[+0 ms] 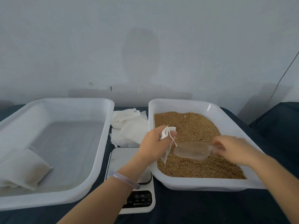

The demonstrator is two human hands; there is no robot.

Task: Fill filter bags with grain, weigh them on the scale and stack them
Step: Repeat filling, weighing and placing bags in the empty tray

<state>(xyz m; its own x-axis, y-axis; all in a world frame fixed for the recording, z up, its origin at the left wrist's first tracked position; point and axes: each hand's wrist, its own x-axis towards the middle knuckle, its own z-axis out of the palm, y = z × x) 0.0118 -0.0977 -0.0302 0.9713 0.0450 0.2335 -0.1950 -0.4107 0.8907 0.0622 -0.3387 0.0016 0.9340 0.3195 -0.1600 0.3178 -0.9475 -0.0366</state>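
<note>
2 hands hovered over the right tray (202, 183): filling step, I judged. My left hand (152, 143) pinched an empty filter bag (166, 135) above the grain (194, 126). My right hand (233, 148), blurred, gripped the clear scoop (192, 151) by its handle, bowl low over the grain. Next it needed a loaded scoop tipped into the bag's mouth.

Two white rectangular plastic trays: left tray (106, 126), right tray (202, 183). One bed of brown grain (194, 126). One white digital kitchen scale (140, 201) with three round buttons (143, 196). One clear plastic scoop (192, 151). One single empty white filter bag (165, 134). One heap of flat empty white bags (129, 125), number unreadable. One stack of filled white bags (24, 168), exact count unclear. Two hands: left hand (153, 146), right hand (234, 147). One pale translucent bangle (124, 179).
</note>
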